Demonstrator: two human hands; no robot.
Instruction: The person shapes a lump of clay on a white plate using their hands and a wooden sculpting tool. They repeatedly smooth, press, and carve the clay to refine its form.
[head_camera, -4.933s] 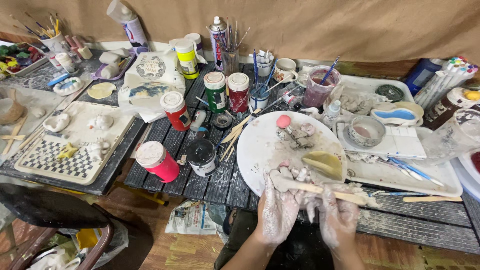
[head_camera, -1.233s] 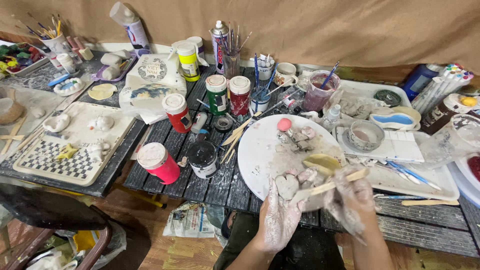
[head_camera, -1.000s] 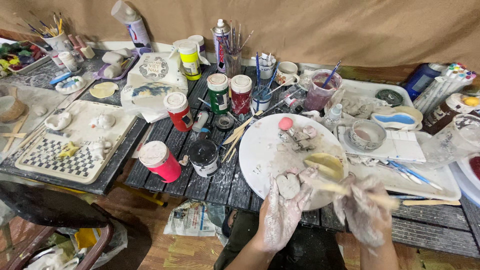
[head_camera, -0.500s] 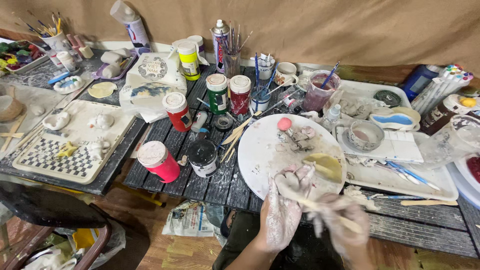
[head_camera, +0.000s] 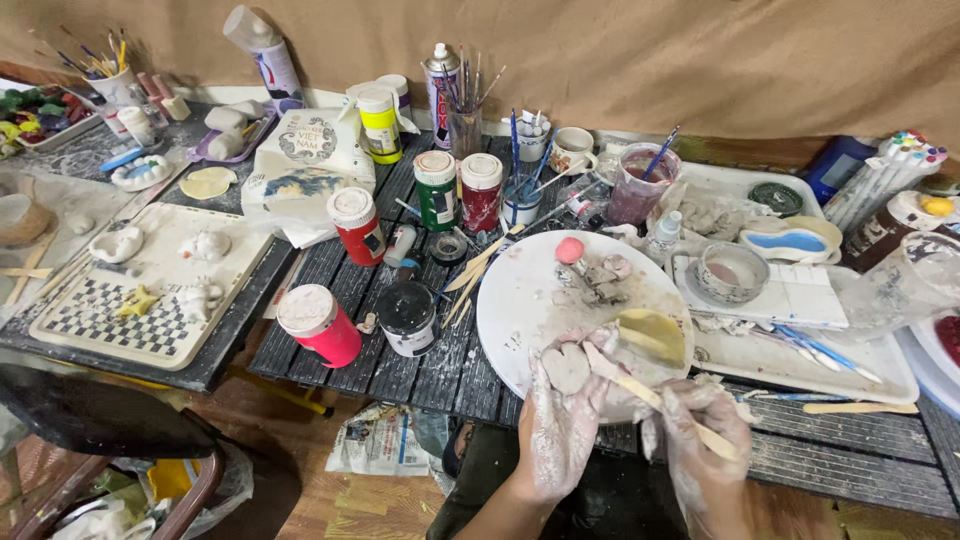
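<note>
Pinching a flat wooden stick (head_camera: 655, 398) between clay-smeared fingers, the right hand (head_camera: 700, 450) is closed around its lower end, so that the pale blade slants up and left toward the other hand. The left hand (head_camera: 558, 425), equally caked in grey slip, has its fingers curled loosely under a small rounded clay lump (head_camera: 566, 366), which rests on the fingertips at the near edge of a round white plate (head_camera: 520, 290). The stick's tip lies against the lump's right side.

On the plate, smeared and chalky, sit a soft yellow sponge wedge (head_camera: 652, 335) just right of the lump, grey clay scraps (head_camera: 603, 280) farther back, and a small pink ball (head_camera: 569, 250). The plate rests on a dark slatted table (head_camera: 340, 350), paint-flecked. Left of it stand a squat black jar (head_camera: 407, 317) and a pink bottle (head_camera: 318, 324) with a white cap; behind are red and green paint bottles (head_camera: 460, 188) and a glass of brushes (head_camera: 465, 125).
</note>
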